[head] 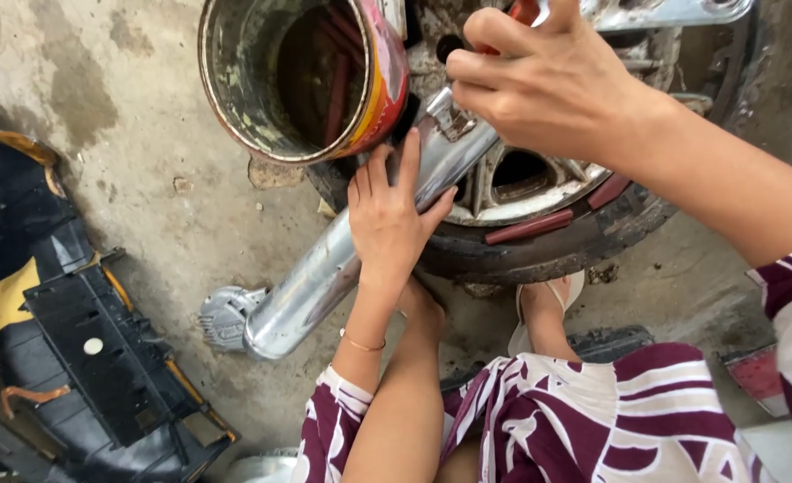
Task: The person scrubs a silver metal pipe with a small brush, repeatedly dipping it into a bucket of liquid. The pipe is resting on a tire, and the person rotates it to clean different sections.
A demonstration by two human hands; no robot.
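Fingers of my left hand (389, 224) wrap the chrome exhaust pipe (324, 277) beside the wheel (539, 224); my right hand (539, 85) clenches a red-handled tool (523, 11) above, just beside the rusty tin can (302, 76).

A long chrome exhaust pipe (342, 259) slants from lower left up to centre, dusty, lying against a wheel (539, 215). A red-handled tool (521, 12) shows at top centre.
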